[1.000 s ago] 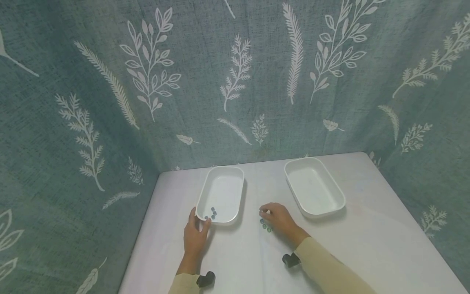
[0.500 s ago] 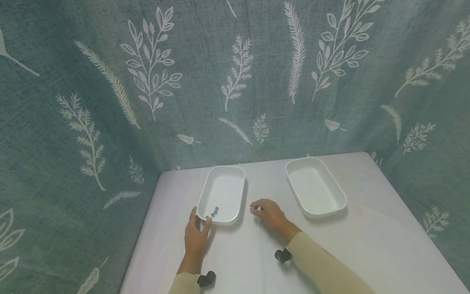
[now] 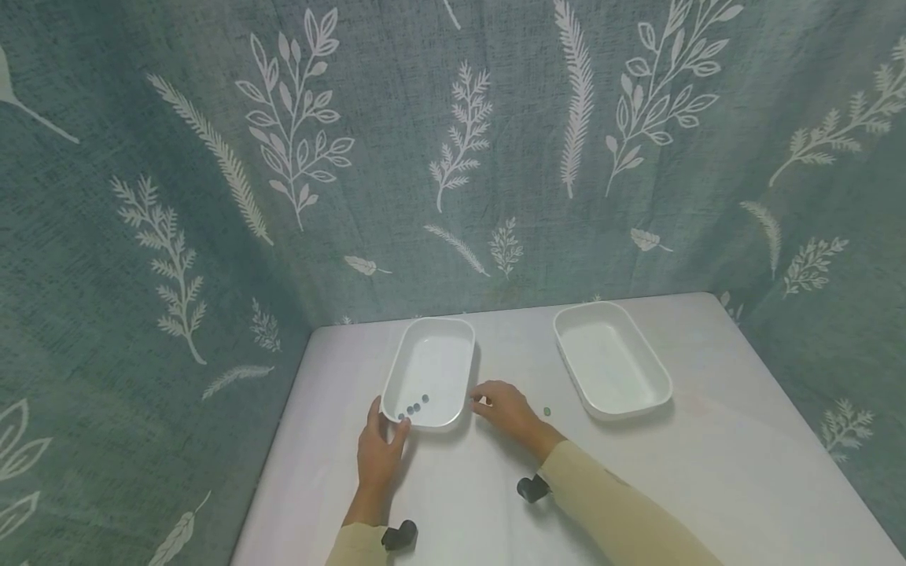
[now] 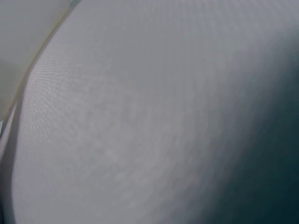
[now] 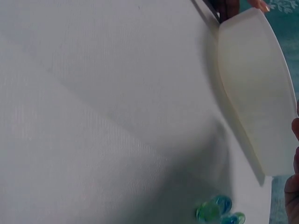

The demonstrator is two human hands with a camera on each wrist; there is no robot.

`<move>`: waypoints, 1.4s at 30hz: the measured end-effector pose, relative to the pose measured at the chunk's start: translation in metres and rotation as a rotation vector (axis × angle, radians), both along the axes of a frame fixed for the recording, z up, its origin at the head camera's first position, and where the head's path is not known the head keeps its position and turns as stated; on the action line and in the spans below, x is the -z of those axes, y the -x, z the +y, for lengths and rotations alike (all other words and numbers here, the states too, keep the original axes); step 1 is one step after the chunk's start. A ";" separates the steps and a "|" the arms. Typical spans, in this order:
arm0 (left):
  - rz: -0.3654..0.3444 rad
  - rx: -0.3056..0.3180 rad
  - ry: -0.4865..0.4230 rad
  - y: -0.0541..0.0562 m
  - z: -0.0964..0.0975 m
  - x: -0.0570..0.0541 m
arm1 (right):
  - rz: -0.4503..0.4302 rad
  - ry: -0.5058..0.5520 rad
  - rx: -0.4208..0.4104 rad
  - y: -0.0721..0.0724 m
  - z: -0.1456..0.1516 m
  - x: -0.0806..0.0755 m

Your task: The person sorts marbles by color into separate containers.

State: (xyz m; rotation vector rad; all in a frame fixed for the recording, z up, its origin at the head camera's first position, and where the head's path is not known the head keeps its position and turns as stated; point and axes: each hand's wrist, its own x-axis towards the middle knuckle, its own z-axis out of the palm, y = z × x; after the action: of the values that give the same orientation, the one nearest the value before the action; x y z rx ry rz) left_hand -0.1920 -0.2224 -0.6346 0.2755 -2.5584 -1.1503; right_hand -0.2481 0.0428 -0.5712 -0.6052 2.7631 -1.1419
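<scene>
In the head view my left hand [image 3: 380, 456] grips the near left corner of a white tray [image 3: 470, 346], thumb and fingers on its rim. Several blue marbles [image 3: 416, 407] lie near that corner inside it. My right hand [image 3: 506, 409] is at the tray's right side with thumb and finger curled together. It seems to pinch a small marble, mostly hidden by the fingertips. In the right wrist view its fingers [image 5: 295, 128] show beside the tray wall [image 5: 252, 93]. Green and blue glass marbles [image 5: 209, 211] lie on the table there; the head view shows one green marble [image 3: 547, 411].
A second white tray [image 3: 609, 358] stands on the right of the white-covered table [image 3: 453, 487]. A patterned green-blue cloth [image 3: 396, 157] hangs behind and at both sides. The left wrist view shows mostly blurred table surface [image 4: 131, 112].
My right hand has moved left from the loose marbles to the left tray's right side. The marbles inside that tray have shifted into a more slanted row. My left hand keeps its grip.
</scene>
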 end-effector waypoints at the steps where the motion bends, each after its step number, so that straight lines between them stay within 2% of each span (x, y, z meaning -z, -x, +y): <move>1: 0.000 0.002 -0.005 0.000 0.000 0.000 | -0.007 0.006 -0.004 -0.001 -0.001 -0.001; 11: -0.006 -0.014 -0.002 -0.001 0.001 -0.002 | -0.011 0.003 0.001 -0.003 -0.010 -0.001; 24: -0.014 -0.024 0.009 0.001 0.000 0.002 | -0.024 0.029 -0.007 -0.001 -0.018 -0.001; 33: -0.013 -0.025 0.037 0.000 0.003 0.000 | -0.036 0.016 0.000 0.001 -0.020 0.005; 42: -0.007 -0.029 0.026 0.000 0.002 0.000 | -0.017 0.034 -0.017 0.001 -0.021 0.010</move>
State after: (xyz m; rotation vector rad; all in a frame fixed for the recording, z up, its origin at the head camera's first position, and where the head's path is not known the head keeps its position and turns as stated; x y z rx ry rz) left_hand -0.1917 -0.2200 -0.6341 0.3104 -2.5650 -1.1063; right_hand -0.2492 0.0222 -0.5808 -0.6182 2.7242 -1.1866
